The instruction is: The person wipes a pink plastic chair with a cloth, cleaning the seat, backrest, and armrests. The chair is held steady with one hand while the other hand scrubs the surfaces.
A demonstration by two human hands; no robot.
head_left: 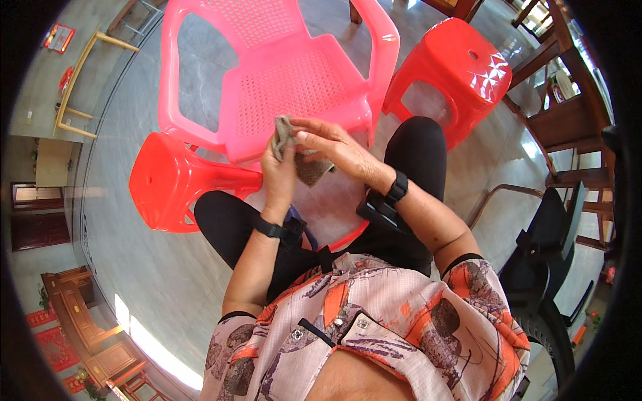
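From the head view I see my left hand (pixel 279 175) and right hand (pixel 332 144) both pinching a small grey-brown piece of soft cloth (pixel 302 157), held above my lap, before the pink perforated plastic armchair (pixel 281 80). I judge a fold under way; next needs edges aligned, grips kept.

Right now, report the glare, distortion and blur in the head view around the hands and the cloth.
Head view: strong fisheye bend, black corners; glare on the red stool and a bright streak on the floor; left hand, right hand and grey cloth evenly lit and fairly sharp.
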